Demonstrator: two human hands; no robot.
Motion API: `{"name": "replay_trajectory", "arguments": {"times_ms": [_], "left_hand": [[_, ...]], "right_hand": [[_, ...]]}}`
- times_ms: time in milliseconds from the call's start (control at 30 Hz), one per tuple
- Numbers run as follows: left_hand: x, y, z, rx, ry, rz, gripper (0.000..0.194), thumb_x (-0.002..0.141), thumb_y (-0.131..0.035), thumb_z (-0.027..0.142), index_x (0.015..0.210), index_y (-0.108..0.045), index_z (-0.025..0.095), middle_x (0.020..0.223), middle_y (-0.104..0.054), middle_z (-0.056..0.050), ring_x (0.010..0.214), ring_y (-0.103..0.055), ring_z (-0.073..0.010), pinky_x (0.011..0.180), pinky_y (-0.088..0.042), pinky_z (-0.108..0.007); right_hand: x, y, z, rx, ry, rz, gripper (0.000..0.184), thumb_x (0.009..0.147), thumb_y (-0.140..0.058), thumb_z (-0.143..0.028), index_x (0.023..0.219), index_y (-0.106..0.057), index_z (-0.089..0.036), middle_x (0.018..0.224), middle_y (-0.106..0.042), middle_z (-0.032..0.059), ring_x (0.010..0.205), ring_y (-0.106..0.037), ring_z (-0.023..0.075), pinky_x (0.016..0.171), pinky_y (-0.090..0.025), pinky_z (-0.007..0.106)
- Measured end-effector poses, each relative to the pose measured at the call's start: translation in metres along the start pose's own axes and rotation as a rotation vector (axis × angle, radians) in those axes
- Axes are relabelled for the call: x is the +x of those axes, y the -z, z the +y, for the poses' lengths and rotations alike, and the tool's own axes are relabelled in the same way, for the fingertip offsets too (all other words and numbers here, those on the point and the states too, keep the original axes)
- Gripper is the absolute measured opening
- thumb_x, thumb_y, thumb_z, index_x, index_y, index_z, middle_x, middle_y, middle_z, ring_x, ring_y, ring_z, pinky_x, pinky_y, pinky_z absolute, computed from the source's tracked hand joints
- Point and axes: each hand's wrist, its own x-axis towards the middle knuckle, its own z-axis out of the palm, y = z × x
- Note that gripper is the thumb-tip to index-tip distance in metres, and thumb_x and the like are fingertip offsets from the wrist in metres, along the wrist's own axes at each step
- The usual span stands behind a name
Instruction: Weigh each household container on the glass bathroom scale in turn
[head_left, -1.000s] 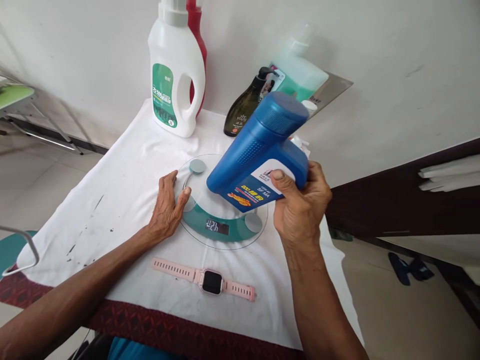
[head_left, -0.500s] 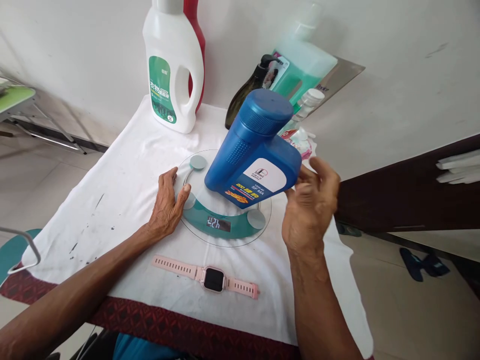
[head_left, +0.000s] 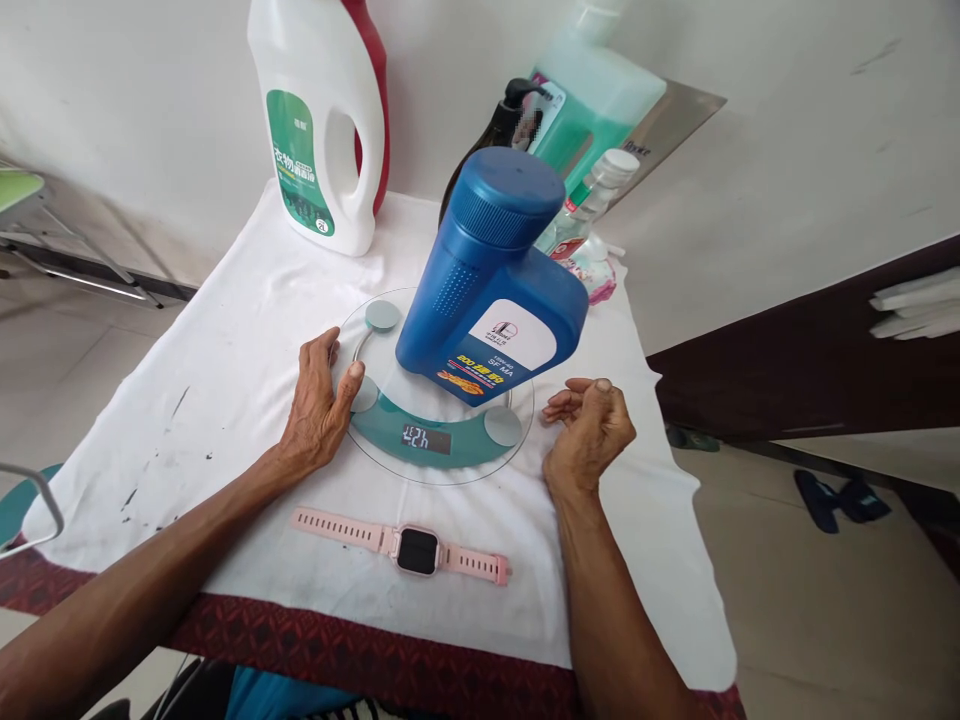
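A blue plastic bottle [head_left: 487, 280] with a ribbed blue cap stands on the round glass scale [head_left: 450, 450], whose display is lit. My left hand [head_left: 319, 405] rests on the scale's left rim, thumb on the glass, fingers spread along the edge. My right hand [head_left: 589, 430] lies on the white cloth [head_left: 225, 400] just right of the scale, fingers loosely curled, holding nothing and clear of the bottle.
A pink smartwatch [head_left: 405, 545] lies flat in front of the scale. At the back stand a white detergent jug [head_left: 315, 120], a red bottle behind it, a dark pump bottle [head_left: 502, 120], a green jug [head_left: 592, 100] and a small clear bottle [head_left: 592, 205]. The table edge is near me.
My right hand has set the blue bottle upright on the scale, let go of it and dropped to the cloth at the right. The left hand stayed on the rim.
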Motion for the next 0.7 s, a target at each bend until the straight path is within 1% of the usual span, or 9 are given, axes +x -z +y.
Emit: {"name": "replay_trajectory", "arguments": {"times_ms": [200, 267, 333, 367, 433, 500, 567, 633, 700], "left_hand": [[0.000, -0.001, -0.001, -0.015, -0.014, 0.000, 0.072, 0.102, -0.035, 0.071, 0.148, -0.040, 0.017, 0.143, -0.048, -0.019, 0.135, -0.055, -0.0314, 0.118, -0.043, -0.058], [-0.002, -0.002, -0.002, -0.021, -0.025, 0.021, 0.067, 0.103, -0.037, 0.067, 0.149, -0.040, 0.018, 0.143, -0.049, -0.018, 0.135, -0.054, -0.0312, 0.118, -0.043, -0.057], [-0.004, -0.003, -0.002, -0.028, -0.031, 0.041, 0.063, 0.105, -0.038, 0.063, 0.150, -0.040, 0.019, 0.144, -0.049, -0.018, 0.137, -0.053, -0.0314, 0.119, -0.042, -0.057], [-0.005, -0.004, -0.002, -0.037, -0.029, 0.047, 0.061, 0.105, -0.038, 0.061, 0.150, -0.040, 0.019, 0.144, -0.049, -0.018, 0.138, -0.052, -0.0316, 0.119, -0.042, -0.057], [-0.006, -0.005, -0.001, -0.068, -0.019, 0.047, 0.059, 0.106, -0.039, 0.059, 0.150, -0.040, 0.020, 0.145, -0.049, -0.018, 0.139, -0.051, -0.0318, 0.119, -0.042, -0.058], [-0.006, -0.005, -0.001, -0.105, -0.004, 0.037, 0.057, 0.106, -0.040, 0.057, 0.150, -0.039, 0.020, 0.147, -0.047, -0.017, 0.141, -0.049, -0.0313, 0.120, -0.041, -0.057], [-0.007, -0.005, -0.001, -0.131, 0.010, 0.026, 0.057, 0.107, -0.040, 0.055, 0.151, -0.037, 0.020, 0.149, -0.045, -0.017, 0.144, -0.047, -0.0308, 0.121, -0.041, -0.056], [-0.008, -0.004, -0.002, -0.149, 0.018, 0.020, 0.056, 0.107, -0.040, 0.054, 0.152, -0.036, 0.021, 0.150, -0.044, -0.017, 0.144, -0.047, -0.0306, 0.121, -0.041, -0.056], [-0.010, -0.005, -0.002, -0.163, 0.020, 0.025, 0.055, 0.107, -0.041, 0.053, 0.153, -0.035, 0.022, 0.151, -0.044, -0.016, 0.144, -0.048, -0.0305, 0.122, -0.042, -0.057]], "right_hand": [[-0.002, 0.003, 0.000, -0.017, -0.015, -0.025, 0.052, 0.093, -0.057, -0.069, 0.084, -0.062, -0.018, 0.062, -0.060, -0.0021, 0.052, -0.055, 0.0126, 0.053, -0.044, 0.026], [-0.003, 0.005, -0.007, -0.011, -0.002, -0.051, 0.050, 0.090, -0.063, -0.068, 0.089, -0.064, -0.018, 0.068, -0.064, -0.0005, 0.059, -0.060, 0.0149, 0.057, -0.048, 0.028], [-0.003, 0.005, -0.021, 0.020, 0.040, -0.104, 0.050, 0.086, -0.071, -0.065, 0.102, -0.066, -0.019, 0.083, -0.070, 0.0031, 0.074, -0.069, 0.0196, 0.068, -0.053, 0.033], [-0.003, 0.003, -0.030, 0.043, 0.071, -0.150, 0.054, 0.082, -0.075, -0.064, 0.111, -0.065, -0.020, 0.093, -0.073, 0.0055, 0.086, -0.072, 0.0227, 0.075, -0.056, 0.036], [-0.001, -0.004, -0.052, 0.087, 0.130, -0.280, 0.074, 0.070, -0.085, -0.063, 0.127, -0.061, -0.024, 0.115, -0.073, 0.0097, 0.110, -0.071, 0.0288, 0.091, -0.056, 0.044], [0.000, -0.016, -0.076, 0.097, 0.142, -0.394, 0.092, 0.058, -0.094, -0.057, 0.137, -0.057, -0.026, 0.128, -0.070, 0.0115, 0.122, -0.067, 0.0321, 0.098, -0.055, 0.046], [-0.002, -0.031, -0.098, 0.043, 0.109, -0.429, 0.093, 0.055, -0.097, -0.050, 0.136, -0.059, -0.027, 0.128, -0.071, 0.0106, 0.117, -0.069, 0.0321, 0.094, -0.058, 0.044], [-0.005, -0.044, -0.113, -0.066, 0.064, -0.407, 0.076, 0.059, -0.095, -0.048, 0.125, -0.066, -0.026, 0.114, -0.075, 0.0078, 0.099, -0.074, 0.0298, 0.081, -0.062, 0.041], [-0.006, -0.052, -0.119, -0.159, 0.020, -0.386, 0.062, 0.060, -0.093, -0.049, 0.113, -0.072, -0.024, 0.097, -0.077, 0.0048, 0.081, -0.073, 0.0272, 0.069, -0.062, 0.038]]}}
